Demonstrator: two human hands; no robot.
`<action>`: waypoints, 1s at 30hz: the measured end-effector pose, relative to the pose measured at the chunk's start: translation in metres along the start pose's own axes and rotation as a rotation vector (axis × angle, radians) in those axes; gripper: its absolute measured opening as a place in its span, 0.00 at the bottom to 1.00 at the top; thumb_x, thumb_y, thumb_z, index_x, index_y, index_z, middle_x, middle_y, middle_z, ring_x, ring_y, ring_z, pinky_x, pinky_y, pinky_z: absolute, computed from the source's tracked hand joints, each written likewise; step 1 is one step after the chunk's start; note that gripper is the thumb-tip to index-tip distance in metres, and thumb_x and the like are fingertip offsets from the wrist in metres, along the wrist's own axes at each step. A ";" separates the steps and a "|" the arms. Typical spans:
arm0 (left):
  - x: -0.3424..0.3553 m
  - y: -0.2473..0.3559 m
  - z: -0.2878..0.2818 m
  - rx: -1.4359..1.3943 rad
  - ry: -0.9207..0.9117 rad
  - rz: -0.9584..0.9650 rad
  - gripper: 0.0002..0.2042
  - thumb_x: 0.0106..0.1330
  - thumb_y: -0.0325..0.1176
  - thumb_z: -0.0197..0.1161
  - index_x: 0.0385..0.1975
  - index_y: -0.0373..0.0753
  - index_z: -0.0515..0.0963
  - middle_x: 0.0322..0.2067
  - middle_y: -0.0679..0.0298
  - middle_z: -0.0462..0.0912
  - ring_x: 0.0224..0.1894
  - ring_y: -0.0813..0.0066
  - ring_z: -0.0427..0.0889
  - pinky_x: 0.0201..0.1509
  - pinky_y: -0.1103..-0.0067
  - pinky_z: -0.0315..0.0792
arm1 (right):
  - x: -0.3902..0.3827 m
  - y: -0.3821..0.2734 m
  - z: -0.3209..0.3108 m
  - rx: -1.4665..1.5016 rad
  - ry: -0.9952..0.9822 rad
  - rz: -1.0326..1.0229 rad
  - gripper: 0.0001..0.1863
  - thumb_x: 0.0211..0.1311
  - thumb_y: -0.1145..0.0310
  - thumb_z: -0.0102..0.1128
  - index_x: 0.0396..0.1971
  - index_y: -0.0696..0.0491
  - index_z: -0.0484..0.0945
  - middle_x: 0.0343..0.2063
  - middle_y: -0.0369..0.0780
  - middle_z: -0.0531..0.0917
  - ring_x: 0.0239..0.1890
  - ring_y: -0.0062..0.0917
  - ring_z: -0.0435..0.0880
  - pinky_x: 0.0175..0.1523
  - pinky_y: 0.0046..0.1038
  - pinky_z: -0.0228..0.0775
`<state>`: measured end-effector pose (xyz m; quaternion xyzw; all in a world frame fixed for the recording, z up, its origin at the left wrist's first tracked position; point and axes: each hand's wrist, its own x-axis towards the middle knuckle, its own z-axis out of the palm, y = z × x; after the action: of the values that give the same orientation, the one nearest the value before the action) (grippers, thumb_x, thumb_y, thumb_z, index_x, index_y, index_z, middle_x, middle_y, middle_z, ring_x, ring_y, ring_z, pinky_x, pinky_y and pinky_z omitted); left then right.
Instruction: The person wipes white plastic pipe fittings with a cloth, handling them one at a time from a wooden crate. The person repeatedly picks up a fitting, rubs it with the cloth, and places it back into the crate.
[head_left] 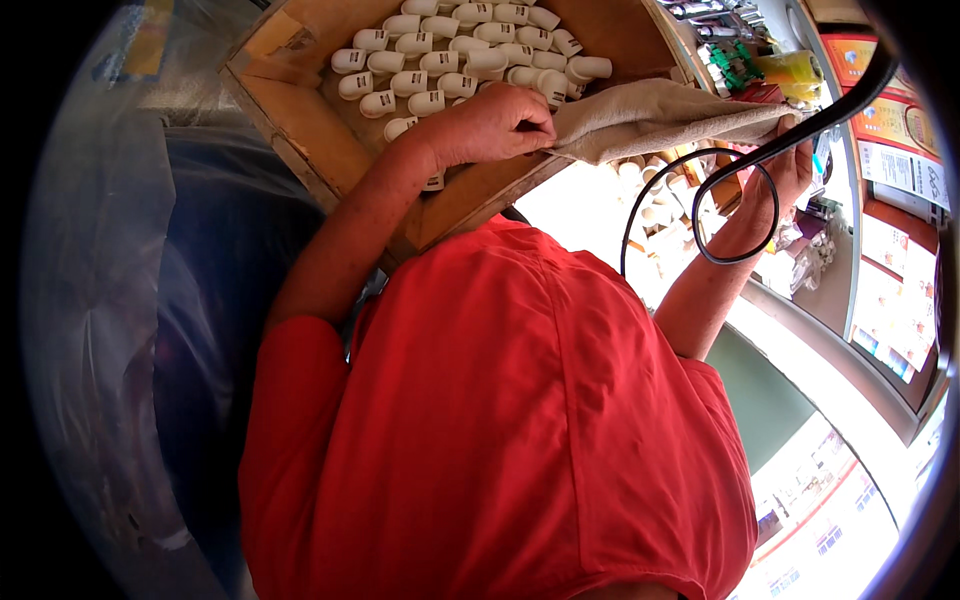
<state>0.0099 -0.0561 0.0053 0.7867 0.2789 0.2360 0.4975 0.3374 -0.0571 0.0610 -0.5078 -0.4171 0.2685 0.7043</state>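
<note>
A beige cloth (650,118) stretches between my two hands. My left hand (492,122) is closed on its left end over the near part of a wooden box (288,150). Under and around that hand, the box holds several white elbow-shaped plastic fittings (410,82) with printed sides, laid out loosely in rows. My right hand (780,160) grips the cloth's other end at the right, partly behind a looped black cable (733,258).
More white pieces (655,210) lie on a bright surface below the cloth. Shelving at the right carries small items, a yellow roll (788,72), green parts (735,68) and printed boxes (892,120). Clear plastic sheeting (100,330) hangs over something dark blue at the left.
</note>
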 end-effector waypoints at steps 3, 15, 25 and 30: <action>-0.004 0.004 0.002 -0.047 -0.009 -0.042 0.05 0.53 0.27 0.60 0.27 0.31 0.75 0.26 0.65 0.75 0.28 0.79 0.73 0.33 0.83 0.68 | 0.000 0.000 0.000 0.004 -0.002 0.000 0.09 0.55 0.72 0.58 0.35 0.60 0.76 0.35 0.41 0.79 0.37 0.21 0.78 0.45 0.20 0.71; -0.006 0.008 0.003 -0.110 0.016 -0.076 0.06 0.50 0.27 0.64 0.23 0.31 0.75 0.22 0.65 0.74 0.26 0.79 0.72 0.31 0.84 0.67 | 0.004 0.000 -0.001 0.023 0.027 0.005 0.08 0.54 0.72 0.59 0.34 0.58 0.77 0.34 0.39 0.79 0.37 0.21 0.77 0.44 0.21 0.70; -0.007 0.013 -0.013 -0.098 0.187 -0.065 0.03 0.55 0.25 0.59 0.26 0.34 0.73 0.24 0.70 0.73 0.23 0.87 0.70 0.25 0.87 0.64 | 0.008 -0.029 0.007 -0.076 0.091 -0.040 0.08 0.54 0.71 0.59 0.34 0.57 0.77 0.33 0.39 0.80 0.36 0.20 0.77 0.43 0.21 0.70; -0.012 0.032 -0.048 -0.266 0.364 -0.182 0.03 0.60 0.25 0.55 0.32 0.34 0.73 0.23 0.70 0.73 0.16 0.89 0.69 0.19 0.90 0.65 | 0.009 -0.057 0.020 -0.042 0.184 -0.274 0.05 0.58 0.73 0.54 0.33 0.58 0.74 0.28 0.38 0.79 0.29 0.17 0.76 0.31 0.14 0.68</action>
<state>-0.0231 -0.0438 0.0522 0.6304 0.4003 0.3628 0.5574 0.3224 -0.0595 0.1197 -0.4832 -0.4216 0.1139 0.7588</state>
